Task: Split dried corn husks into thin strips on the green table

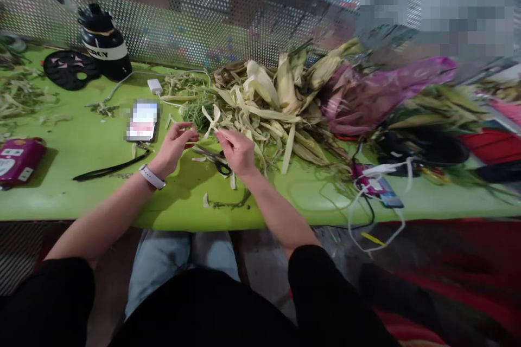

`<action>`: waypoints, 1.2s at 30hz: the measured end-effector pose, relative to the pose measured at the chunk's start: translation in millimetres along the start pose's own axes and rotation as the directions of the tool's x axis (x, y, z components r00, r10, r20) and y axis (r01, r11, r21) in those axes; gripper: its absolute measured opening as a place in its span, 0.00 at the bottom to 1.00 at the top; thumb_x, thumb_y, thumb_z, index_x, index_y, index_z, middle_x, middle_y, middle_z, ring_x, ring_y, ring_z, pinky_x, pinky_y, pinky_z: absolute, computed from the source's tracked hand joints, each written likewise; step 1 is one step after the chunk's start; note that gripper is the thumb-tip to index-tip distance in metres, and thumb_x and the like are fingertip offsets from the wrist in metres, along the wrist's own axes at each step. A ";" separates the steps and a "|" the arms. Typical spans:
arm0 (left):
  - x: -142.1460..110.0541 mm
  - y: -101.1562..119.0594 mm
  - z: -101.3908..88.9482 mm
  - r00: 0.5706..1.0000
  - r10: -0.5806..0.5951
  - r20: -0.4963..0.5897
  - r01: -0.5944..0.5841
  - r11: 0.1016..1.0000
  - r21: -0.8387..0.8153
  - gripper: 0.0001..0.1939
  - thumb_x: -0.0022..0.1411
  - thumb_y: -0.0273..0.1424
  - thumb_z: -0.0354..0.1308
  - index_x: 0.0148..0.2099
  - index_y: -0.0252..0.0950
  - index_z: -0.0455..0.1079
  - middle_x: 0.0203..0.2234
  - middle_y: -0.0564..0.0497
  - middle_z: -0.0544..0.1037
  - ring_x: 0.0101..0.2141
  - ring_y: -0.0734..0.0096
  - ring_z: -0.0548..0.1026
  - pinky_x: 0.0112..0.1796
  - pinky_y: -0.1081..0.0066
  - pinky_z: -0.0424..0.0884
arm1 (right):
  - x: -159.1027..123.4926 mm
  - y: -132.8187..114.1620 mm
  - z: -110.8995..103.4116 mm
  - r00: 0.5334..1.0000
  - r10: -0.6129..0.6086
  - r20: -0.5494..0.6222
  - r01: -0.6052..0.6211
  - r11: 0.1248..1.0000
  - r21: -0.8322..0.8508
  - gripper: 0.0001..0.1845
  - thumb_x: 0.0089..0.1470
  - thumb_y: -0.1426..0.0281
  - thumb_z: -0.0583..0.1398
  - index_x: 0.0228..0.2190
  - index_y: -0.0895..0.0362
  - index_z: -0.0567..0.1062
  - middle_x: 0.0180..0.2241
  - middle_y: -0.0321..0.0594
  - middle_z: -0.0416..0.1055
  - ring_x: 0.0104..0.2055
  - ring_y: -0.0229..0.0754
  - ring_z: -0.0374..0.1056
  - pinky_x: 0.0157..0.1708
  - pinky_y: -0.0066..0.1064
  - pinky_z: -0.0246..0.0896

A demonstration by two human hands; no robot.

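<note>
My right hand (239, 153) is closed in a pinch on a pale strip of corn husk (213, 119), whose ends stick up past the fingertips. My left hand (177, 143) is just left of it, fingers curved but apart, with nothing visible in them. Under and between the hands lies a pair of scissors (223, 166) with black handles, partly hidden by my right hand. Beyond them spreads a heap of corn husks (285, 95), loose strips in front and larger whole leaves behind. Some thin green stems (199, 113) lie at the heap's left side.
A phone (142, 122) and a black strap (109, 168) lie left of my hands. Farther back stands a dark bottle (106, 46). A purple box (20, 161) sits far left. Right are a pink plastic bag (366, 95) and white cables (352, 217) hanging over the table edge.
</note>
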State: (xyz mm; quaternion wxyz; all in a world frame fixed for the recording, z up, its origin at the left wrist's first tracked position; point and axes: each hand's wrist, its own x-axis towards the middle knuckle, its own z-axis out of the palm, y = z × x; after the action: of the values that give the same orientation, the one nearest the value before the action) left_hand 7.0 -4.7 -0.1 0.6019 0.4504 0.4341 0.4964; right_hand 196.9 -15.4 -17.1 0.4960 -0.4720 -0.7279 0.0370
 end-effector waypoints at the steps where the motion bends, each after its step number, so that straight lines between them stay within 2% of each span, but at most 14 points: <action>1: -2.0 0.0 2.4 0.998 0.034 0.043 -0.034 0.999 0.009 0.17 0.60 0.36 0.64 0.49 0.34 0.70 0.38 0.47 0.79 0.40 0.67 0.77 0.48 0.62 0.70 | -0.7 1.5 1.1 0.998 -0.058 0.004 0.059 0.995 -0.087 0.18 0.65 0.58 0.54 0.39 0.56 0.80 0.32 0.43 0.78 0.34 0.42 0.72 0.38 0.34 0.67; 3: -5.8 -0.3 7.0 0.981 0.101 0.163 -0.102 0.995 -0.003 0.17 0.57 0.37 0.66 0.46 0.34 0.72 0.39 0.47 0.79 0.42 0.67 0.77 0.49 0.63 0.70 | -2.1 1.9 2.9 0.988 -0.141 0.066 0.151 0.967 -0.203 0.17 0.66 0.61 0.54 0.41 0.56 0.81 0.32 0.44 0.79 0.34 0.42 0.72 0.37 0.33 0.66; 5: -7.9 -1.5 9.9 0.964 0.110 0.244 -0.105 0.994 -0.036 0.16 0.57 0.39 0.67 0.42 0.33 0.74 0.37 0.47 0.79 0.40 0.67 0.77 0.48 0.64 0.71 | -3.7 -1.0 4.5 0.975 -0.178 0.136 0.207 0.948 -0.244 0.17 0.66 0.63 0.53 0.40 0.56 0.81 0.31 0.44 0.79 0.34 0.42 0.72 0.35 0.33 0.65; 8: -6.1 -5.6 9.7 0.968 0.122 0.221 -0.108 0.991 -0.076 0.17 0.59 0.43 0.65 0.38 0.33 0.74 0.32 0.49 0.77 0.35 0.71 0.76 0.43 0.66 0.73 | -6.2 -8.6 6.1 0.969 -0.169 0.178 0.201 0.963 -0.181 0.17 0.64 0.62 0.55 0.41 0.57 0.80 0.33 0.46 0.78 0.35 0.43 0.72 0.36 0.35 0.65; 11: -1.1 -11.0 6.2 0.969 0.181 0.169 -0.178 0.983 -0.033 0.16 0.59 0.42 0.64 0.38 0.33 0.75 0.31 0.50 0.77 0.34 0.72 0.75 0.40 0.69 0.73 | -7.2 -14.8 4.9 0.983 -0.077 0.170 0.074 0.997 0.023 0.19 0.60 0.55 0.58 0.42 0.57 0.78 0.32 0.43 0.77 0.33 0.42 0.71 0.36 0.35 0.66; 13: 2.0 -14.4 3.8 0.959 0.208 0.193 -0.218 0.976 0.030 0.15 0.61 0.41 0.63 0.40 0.32 0.75 0.32 0.49 0.78 0.35 0.71 0.76 0.40 0.68 0.72 | -5.8 -15.8 2.1 0.987 0.071 0.146 -0.094 0.983 0.157 0.20 0.60 0.51 0.56 0.36 0.56 0.75 0.27 0.38 0.73 0.28 0.39 0.67 0.31 0.33 0.64; 15: 4.1 -16.9 2.2 0.942 0.247 0.228 -0.272 0.959 0.084 0.15 0.63 0.40 0.61 0.42 0.32 0.75 0.33 0.48 0.79 0.36 0.69 0.77 0.41 0.68 0.72 | -3.1 -14.3 -1.1 0.966 0.245 0.085 -0.259 0.937 0.235 0.22 0.63 0.49 0.52 0.32 0.54 0.71 0.23 0.35 0.67 0.25 0.37 0.63 0.28 0.31 0.61; 17: 4.4 -17.8 1.6 0.923 0.291 0.253 -0.330 0.935 0.128 0.15 0.64 0.40 0.60 0.42 0.32 0.76 0.33 0.48 0.78 0.37 0.68 0.76 0.40 0.68 0.72 | -0.3 -12.0 -3.2 0.938 0.343 0.037 -0.340 0.899 0.277 0.23 0.63 0.48 0.50 0.32 0.54 0.68 0.25 0.34 0.66 0.26 0.37 0.63 0.28 0.30 0.59; 19: 2.8 -16.5 1.7 0.906 0.316 0.280 -0.368 0.917 0.156 0.14 0.65 0.39 0.58 0.43 0.33 0.76 0.33 0.48 0.78 0.36 0.69 0.76 0.40 0.68 0.71 | 0.6 -10.6 -3.0 0.937 0.335 0.098 -0.349 0.891 0.291 0.22 0.62 0.48 0.51 0.35 0.53 0.68 0.28 0.36 0.69 0.28 0.37 0.66 0.29 0.30 0.60; 23: -1.8 -11.8 3.0 0.902 0.322 0.289 -0.382 0.906 0.184 0.15 0.67 0.38 0.55 0.46 0.33 0.76 0.37 0.46 0.78 0.37 0.68 0.75 0.39 0.69 0.70 | -4.1 -12.2 2.9 0.923 0.222 0.315 -0.314 0.906 0.283 0.18 0.60 0.51 0.57 0.37 0.54 0.70 0.29 0.36 0.72 0.29 0.38 0.69 0.31 0.31 0.62; 26: -1.4 -13.0 3.0 0.900 0.350 0.259 -0.409 0.883 0.231 0.16 0.67 0.41 0.55 0.42 0.33 0.76 0.35 0.46 0.77 0.36 0.68 0.73 0.37 0.69 0.69 | -8.1 -14.5 6.9 0.919 0.192 0.344 -0.302 0.905 0.301 0.18 0.58 0.54 0.59 0.42 0.54 0.70 0.29 0.36 0.74 0.28 0.38 0.69 0.29 0.31 0.63; 29: 0.9 -16.2 2.1 0.874 0.412 0.257 -0.481 0.805 0.346 0.18 0.66 0.43 0.55 0.33 0.34 0.74 0.28 0.48 0.74 0.31 0.70 0.70 0.32 0.69 0.66 | -9.2 -16.2 8.9 0.907 0.200 0.372 -0.322 0.897 0.303 0.18 0.55 0.58 0.62 0.43 0.55 0.70 0.26 0.35 0.73 0.25 0.38 0.68 0.27 0.31 0.63; 33: 1.0 -15.5 2.1 0.831 0.475 0.289 -0.556 0.701 0.447 0.21 0.67 0.43 0.55 0.26 0.36 0.72 0.25 0.49 0.69 0.29 0.69 0.68 0.32 0.67 0.64 | -8.4 -18.4 10.5 0.892 0.261 0.368 -0.351 0.914 0.202 0.12 0.53 0.61 0.61 0.37 0.56 0.73 0.26 0.37 0.75 0.28 0.41 0.70 0.30 0.33 0.65; 36: 0.8 -13.6 2.6 0.822 0.495 0.282 -0.569 0.694 0.442 0.20 0.66 0.43 0.56 0.28 0.36 0.74 0.27 0.48 0.70 0.31 0.68 0.69 0.34 0.66 0.65 | -7.6 -18.5 10.7 0.876 0.256 0.408 -0.369 0.902 0.225 0.12 0.56 0.60 0.59 0.32 0.57 0.73 0.28 0.40 0.77 0.30 0.42 0.72 0.33 0.33 0.67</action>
State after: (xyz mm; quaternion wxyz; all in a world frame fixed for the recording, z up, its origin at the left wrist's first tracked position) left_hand 12.4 -5.6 -12.9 0.3206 0.7325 0.3558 0.4838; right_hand 177.2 -26.7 -18.1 0.4025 -0.4894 -0.7070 0.3140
